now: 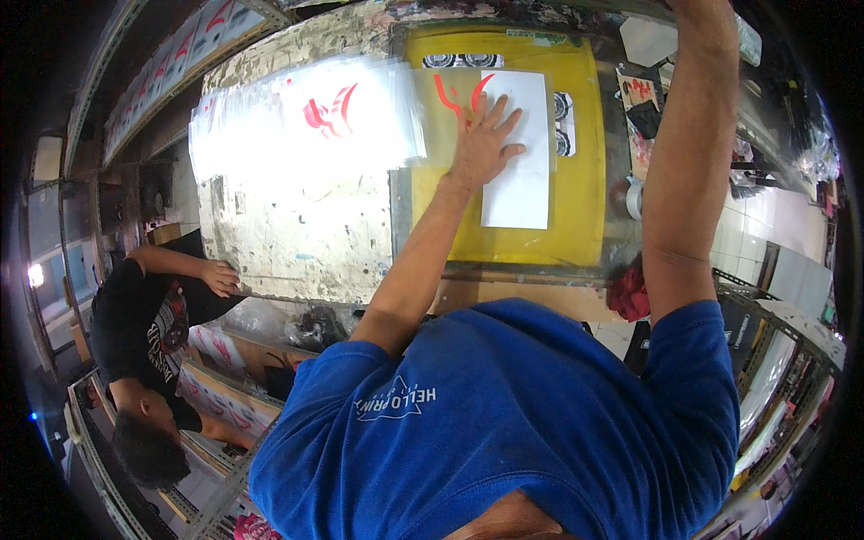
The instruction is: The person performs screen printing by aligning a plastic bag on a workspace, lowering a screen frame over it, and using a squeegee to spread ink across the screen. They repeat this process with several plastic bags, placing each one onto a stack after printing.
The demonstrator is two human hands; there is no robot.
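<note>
My left hand [490,137] lies spread, palm down, over a white sheet of paper [515,202] on a yellow screen-like panel [576,207]. Beneath the fingers, beside the paper, a clear film bears red curved stripes [447,94]. My right forearm [697,135] stretches up past the panel's right side. Its hand is cut off by the top edge. Left of the panel, overlapping glossy clear sheets [252,135] with a red curved print [331,112] lie on a paint-stained table [297,243], washed out by glare.
Small black-and-white printed pieces [564,126] lie on the panel. A dark red cloth [627,292] sits off its near right corner, with a tape roll [634,200] above. At left, another person [144,315] in black rests a hand on the table's edge. Metal racks [778,333] stand on both sides.
</note>
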